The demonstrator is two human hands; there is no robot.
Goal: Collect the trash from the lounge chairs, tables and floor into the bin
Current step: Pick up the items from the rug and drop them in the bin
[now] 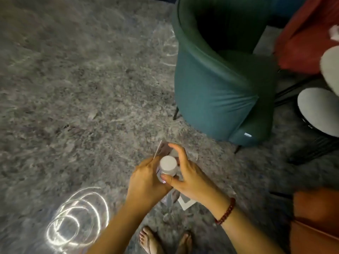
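- One white-capped bottle, held over the carpet; its label is too blurred to read
- The left hand clutches paper scraps against it; the right hand curls round the bottle
- One teal chair nearby

Red bead bracelet, strappy sandals.

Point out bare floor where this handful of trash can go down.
Bare grey carpet left of the teal chair, down to the light rings. Crowded on the right: chair, round tables, orange seat.
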